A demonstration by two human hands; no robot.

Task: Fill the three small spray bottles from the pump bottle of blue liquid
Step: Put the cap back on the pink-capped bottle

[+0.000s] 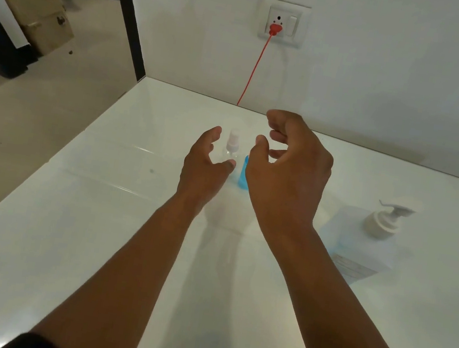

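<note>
A small clear spray bottle [230, 147] with a white nozzle stands upright near the middle of the white table [97, 213]. Right beside it stands a small bottle of blue liquid [242, 173], partly hidden behind my right hand. My left hand [207, 167] hovers just left of the clear bottle, thumb and fingers spread and holding nothing; I cannot tell whether the thumb touches it. My right hand [288, 173] hangs above and in front of the blue bottle, fingers loosely curled, empty. The large pump bottle [361, 241] of pale blue liquid stands at the right. A third small bottle is not visible.
A red cable [254, 70] runs from a wall socket [283, 22] down behind the table's back edge. Left of the table lies open floor with cardboard boxes [35, 7] and a dark frame [132, 16].
</note>
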